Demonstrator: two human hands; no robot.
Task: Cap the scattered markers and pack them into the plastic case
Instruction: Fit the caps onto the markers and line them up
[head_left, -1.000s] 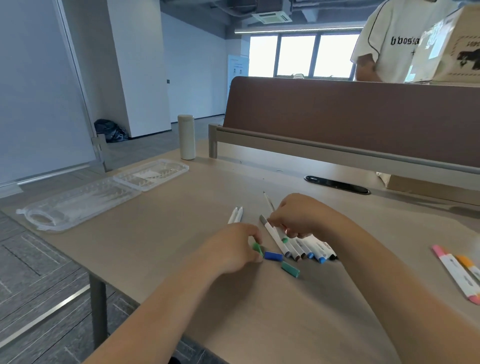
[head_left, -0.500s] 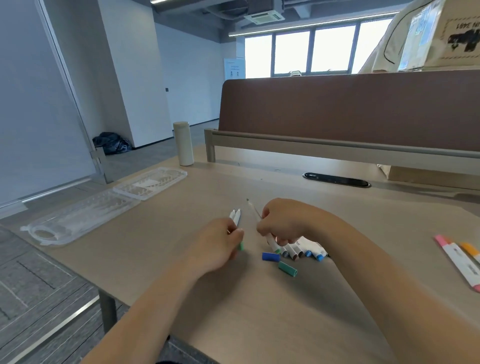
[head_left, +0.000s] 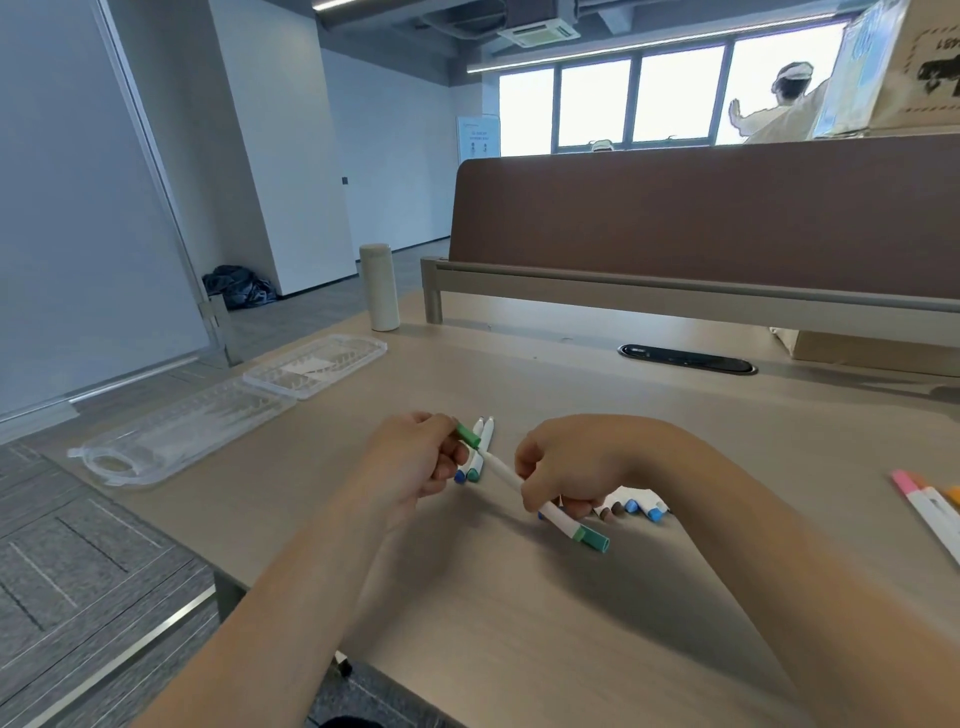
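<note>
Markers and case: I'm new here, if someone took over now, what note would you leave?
Left hand pinches a green cap; right hand grips a white marker, its lower end already capped.
Two markers lie behind the left hand, a pile under the right, pink and orange markers at the right edge of the table.
Plastic case lies open at left, no markers seen in it.
Left: fit the cap, cap any open ones, pack all.

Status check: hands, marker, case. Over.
Left hand pinches green cap. Right hand grips white marker, cap not yet on. Plastic case open, left. Nothing blocking.
</note>
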